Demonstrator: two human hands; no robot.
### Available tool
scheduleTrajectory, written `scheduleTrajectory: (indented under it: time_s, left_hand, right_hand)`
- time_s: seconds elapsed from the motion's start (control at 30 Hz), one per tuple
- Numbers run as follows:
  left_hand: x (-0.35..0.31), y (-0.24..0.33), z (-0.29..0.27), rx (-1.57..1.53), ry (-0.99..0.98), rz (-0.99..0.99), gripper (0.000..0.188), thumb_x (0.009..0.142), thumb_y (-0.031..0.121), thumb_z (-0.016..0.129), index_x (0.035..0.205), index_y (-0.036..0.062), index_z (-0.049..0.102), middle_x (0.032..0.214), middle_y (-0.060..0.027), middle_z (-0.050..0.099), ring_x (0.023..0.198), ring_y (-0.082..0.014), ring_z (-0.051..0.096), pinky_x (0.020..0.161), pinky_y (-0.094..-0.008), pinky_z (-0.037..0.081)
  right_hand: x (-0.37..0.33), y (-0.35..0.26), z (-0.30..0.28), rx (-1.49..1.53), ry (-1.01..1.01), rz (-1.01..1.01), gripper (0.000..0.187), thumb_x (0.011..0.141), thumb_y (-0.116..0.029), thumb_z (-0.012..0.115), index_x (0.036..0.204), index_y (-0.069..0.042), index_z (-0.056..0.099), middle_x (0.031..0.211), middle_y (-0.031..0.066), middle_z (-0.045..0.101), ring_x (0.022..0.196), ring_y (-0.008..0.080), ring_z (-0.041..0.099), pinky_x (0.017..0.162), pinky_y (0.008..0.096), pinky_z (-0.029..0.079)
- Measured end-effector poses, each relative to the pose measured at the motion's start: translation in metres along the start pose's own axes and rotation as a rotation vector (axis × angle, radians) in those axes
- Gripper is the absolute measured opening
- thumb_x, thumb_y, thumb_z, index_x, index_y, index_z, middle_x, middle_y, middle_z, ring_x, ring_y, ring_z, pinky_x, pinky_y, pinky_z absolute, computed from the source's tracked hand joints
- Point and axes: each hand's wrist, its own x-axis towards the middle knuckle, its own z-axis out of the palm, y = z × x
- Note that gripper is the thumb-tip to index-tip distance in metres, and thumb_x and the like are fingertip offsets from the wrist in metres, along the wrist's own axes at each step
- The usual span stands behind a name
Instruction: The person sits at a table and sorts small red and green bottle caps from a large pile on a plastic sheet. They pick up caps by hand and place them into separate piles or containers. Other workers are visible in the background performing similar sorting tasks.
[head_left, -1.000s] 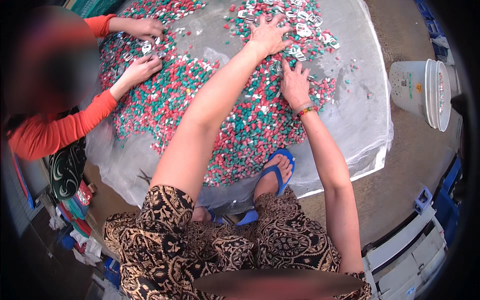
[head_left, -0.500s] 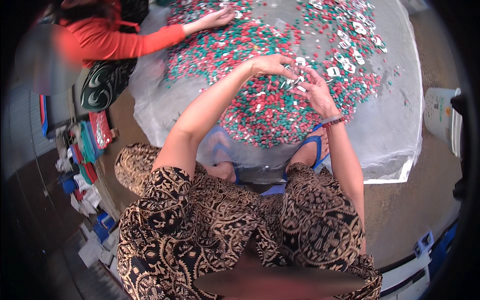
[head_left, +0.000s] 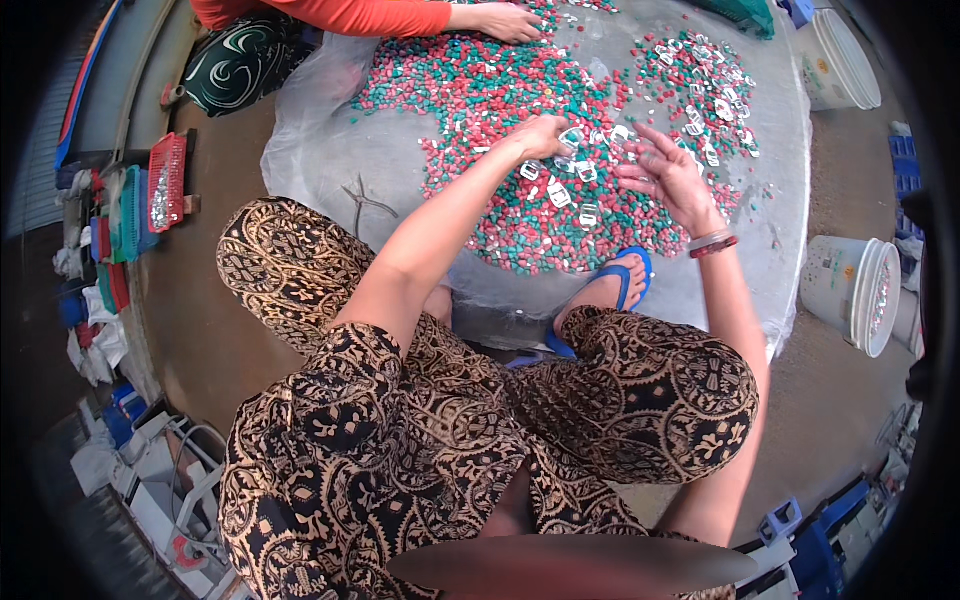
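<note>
Parting now — left hand [head_left: 543,138], right hand [head_left: 676,182]

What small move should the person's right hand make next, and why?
Probably move the right hand leftward to pick up a loose white frame: its fingers are spread, and several such frames lie close by on the red and green pieces.

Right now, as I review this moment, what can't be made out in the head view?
All in the head view:
Left hand: its back hides the finger undersides, so its grip on the white frame is unclear.
Right hand: motion blurs its fingers.
Co-worker in the orange sleeve: head cut off by the top edge.
Green container: cut off by the top edge.
Pieces in the white bucket: too small to distinguish.
</note>
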Motion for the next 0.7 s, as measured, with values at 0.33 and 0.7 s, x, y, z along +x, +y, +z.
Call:
scheduleTrajectory:
  time_s: [0.33, 0.7]
  left_hand:
    - [-0.021, -0.005, -0.039, -0.196, 0.040, -0.137, 0.026, 0.073, 0.017, 0.074, 0.096, 0.0052, 0.070, 0.104, -0.0124, 0.064, 0.079, -0.0204, 0.064, 0.071, -0.0323, 0.053]
    - [-0.043, -0.022, -0.038, -1.470, -0.192, 0.038, 0.031, 0.091, 0.030, 0.055, 0.102, 0.0009, 0.056, 0.090, -0.0088, 0.062, 0.087, -0.0207, 0.063, 0.072, -0.0341, 0.055]
  right_hand:
    - [-0.004, -0.075, 0.048, -0.375, -0.231, -0.006, 0.054, 0.086, 0.004, 0.047, 0.138, -0.007, 0.034, 0.120, 0.0125, 0.047, 0.092, 0.0202, 0.061, 0.076, 0.0313, 0.057]
    - [0.054, 0.089, 0.034, -0.011, 0.276, -0.165, 0.075, 0.084, -0.002, 0.047, 0.146, -0.017, 0.008, 0.143, 0.0180, 0.028, 0.117, 0.0326, 0.046, 0.084, 0.0403, 0.053]
